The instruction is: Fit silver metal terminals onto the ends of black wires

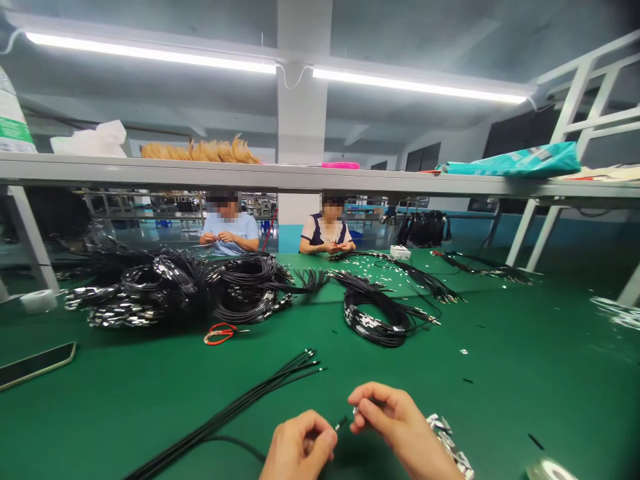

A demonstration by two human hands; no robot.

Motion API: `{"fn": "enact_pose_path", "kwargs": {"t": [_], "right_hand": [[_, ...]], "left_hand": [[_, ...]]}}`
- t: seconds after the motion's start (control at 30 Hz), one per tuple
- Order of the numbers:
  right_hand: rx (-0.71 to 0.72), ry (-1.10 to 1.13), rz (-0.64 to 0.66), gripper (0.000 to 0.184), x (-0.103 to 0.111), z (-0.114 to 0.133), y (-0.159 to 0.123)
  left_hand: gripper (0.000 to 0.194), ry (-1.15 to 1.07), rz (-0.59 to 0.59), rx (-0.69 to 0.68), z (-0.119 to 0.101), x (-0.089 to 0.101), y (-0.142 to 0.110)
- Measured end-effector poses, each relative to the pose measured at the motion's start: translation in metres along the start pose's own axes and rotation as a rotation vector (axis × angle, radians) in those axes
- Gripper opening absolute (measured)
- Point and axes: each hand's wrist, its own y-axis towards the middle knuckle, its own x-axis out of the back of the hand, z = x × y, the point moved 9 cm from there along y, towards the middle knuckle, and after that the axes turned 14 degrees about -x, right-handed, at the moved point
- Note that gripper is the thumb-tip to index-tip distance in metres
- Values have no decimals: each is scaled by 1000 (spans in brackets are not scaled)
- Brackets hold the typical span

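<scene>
My left hand (300,445) is closed at the bottom centre around a thin black wire (341,423), whose end pokes out toward my other hand. My right hand (397,420) pinches a small silvery metal terminal (356,411) between thumb and fingers, a little apart from the wire tip. A strip of silver terminals (447,441) lies just right of that hand. To the left, a loose bundle of black wires with metal tips (225,407) lies on the green work mat (500,400), and neither hand touches it.
Coils of black cable (250,290) and red-handled scissors (220,333) lie on the mat, with a phone (35,365) at the left edge. Two co-workers (229,230) sit across the bench, beneath a grey shelf (320,177) holding assorted goods.
</scene>
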Motion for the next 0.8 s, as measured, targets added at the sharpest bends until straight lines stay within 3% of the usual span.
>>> {"fn": "enact_pose_path", "kwargs": {"t": [0.27,0.5,0.63,0.73,0.8], "right_hand": [[28,-12,43,27,-7,-5,3],[9,-1,113,27,-11,-7,5],[99,-157,136,20,-22,4,-1],[215,-371,102,17,-29,13,-6],[227,-454,93,18,-30,13,-7]], "left_hand": [[34,-22,11,-44,2,-1,1],[33,7,10,-75,-10,3,1],[29,17,21,-84,-9,3,0],[20,-165,-8,-97,-4,0,0],[31,-255,-42,-88,1,0,1]]}}
